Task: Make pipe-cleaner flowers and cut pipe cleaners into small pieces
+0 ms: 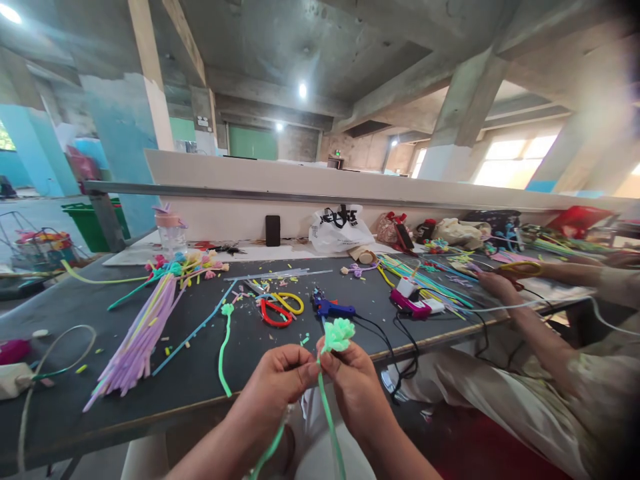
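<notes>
Just past the table's front edge, my right hand [353, 373] pinches a mint-green fuzzy flower [340, 333] just under its head, thumb and fingers closed. A green pipe-cleaner stem [327, 417] hangs below it. My left hand [280, 377] meets the right one, its fingertips pinched at the stem; a second green strand [270, 453] trails beneath that hand. What exactly lies between the left fingertips is hidden. Beyond my hands lie a blue glue gun [335, 308] and scissors [275, 312] with red and yellow handles. Left of them rests a small green-headed stem [225, 350].
A bundle of purple pipe-cleaner flowers [145, 327] lies to the left. A pink-and-white power strip [415, 303] with black cords sits on the right. Farther right, a co-worker's hand [500, 288] is over the table. A phone [273, 231] leans at the back.
</notes>
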Available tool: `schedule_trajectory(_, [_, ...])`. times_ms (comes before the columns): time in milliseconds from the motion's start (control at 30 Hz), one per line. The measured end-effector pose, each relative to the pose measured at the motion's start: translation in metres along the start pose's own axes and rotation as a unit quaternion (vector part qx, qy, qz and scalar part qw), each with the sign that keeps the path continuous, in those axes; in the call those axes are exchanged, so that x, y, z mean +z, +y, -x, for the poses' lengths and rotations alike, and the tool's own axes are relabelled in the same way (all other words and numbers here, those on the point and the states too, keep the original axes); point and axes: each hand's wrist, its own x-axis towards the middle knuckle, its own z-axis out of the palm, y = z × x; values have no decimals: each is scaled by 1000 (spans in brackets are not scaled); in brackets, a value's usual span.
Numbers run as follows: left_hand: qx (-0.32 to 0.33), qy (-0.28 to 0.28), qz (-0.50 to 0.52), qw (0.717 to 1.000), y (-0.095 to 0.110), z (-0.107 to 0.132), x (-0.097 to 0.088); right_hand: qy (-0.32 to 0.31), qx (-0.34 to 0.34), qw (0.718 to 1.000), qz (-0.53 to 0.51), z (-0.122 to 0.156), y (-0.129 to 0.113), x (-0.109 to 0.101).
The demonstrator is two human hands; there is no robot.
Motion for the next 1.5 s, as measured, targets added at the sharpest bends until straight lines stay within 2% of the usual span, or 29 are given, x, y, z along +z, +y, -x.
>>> schedule_trajectory(100, [-72, -60, 178, 979, -9, 1, -2, -56, 22, 998, -18, 0, 1, 0])
schedule_trajectory(200, [-122, -113, 236, 957, -13, -1, -4, -83, 34, 996, -4, -1, 1, 0])
schedule_trajectory(300, [-103, -81, 153, 979, -5, -8, -8, -41, -5, 994, 100, -5, -4, -3])
schedule_trajectory(367, [-46, -37, 19, 998, 3, -10, -10, 2, -60, 979, 196, -8, -8, -4])
schedule_trajectory(400, [5, -4, -63, 998, 6, -10, -10, 24, -88, 967, 239, -10, -10, -4])
schedule_trajectory(433, [66, 35, -150, 986, 9, -9, -10, 46, -113, 954, 275, -11, -11, -4])
schedule_trajectory(467, [135, 78, -235, 959, 10, -8, -9, 68, -133, 942, 301, -12, -12, -3])
schedule_trajectory(500, [203, 113, -310, 922, 9, -7, -8, 87, -145, 931, 322, -12, -12, -1])
schedule_trajectory(567, [304, 148, -424, 840, 4, -6, -5, 116, -150, 919, 345, -12, -10, 4])
schedule_trajectory(633, [356, 155, -491, 780, -3, -9, -4, 131, -149, 917, 347, -12, -7, 10])
schedule_trajectory(667, [370, 159, -509, 761, -7, -12, -4, 132, -147, 918, 344, -12, -6, 12])
schedule_trajectory(733, [379, 163, -523, 746, -14, -19, -6, 128, -144, 922, 335, -12, -3, 14])
schedule_trajectory(833, [381, 157, -511, 754, -19, -24, -10, 124, -140, 924, 334, -12, -1, 13])
schedule_trajectory(933, [371, 148, -463, 791, -14, -20, -10, 132, -126, 926, 332, -10, -1, 11])
schedule_trajectory(1000, [322, 136, -414, 841, -4, -15, -8, 129, -115, 932, 318, -8, -2, 10])
schedule_trajectory(1067, [220, 117, -331, 910, 6, -12, -6, 111, -114, 942, 296, -7, -4, 9])
schedule_trajectory(1133, [100, 82, -194, 972, 12, -11, -5, 85, -109, 955, 263, -6, -5, 9])
schedule_trajectory(1167, [50, 58, -111, 991, 13, -12, -5, 66, -100, 964, 238, -5, -6, 8])
schedule_trajectory(1233, [-21, 2, 51, 998, 8, -12, -6, 14, -64, 983, 171, -4, -6, 6])
schedule_trajectory(1333, [-96, -69, 211, 970, -8, -10, -6, -91, 11, 993, 75, -4, -3, 1])
schedule_trajectory(1433, [-136, -109, 284, 943, -18, -6, -2, -134, 35, 990, 16, -8, 0, -6])
schedule_trajectory(1500, [-122, -99, 269, 950, -13, -5, 0, -131, 42, 990, 6, -12, 1, -8])
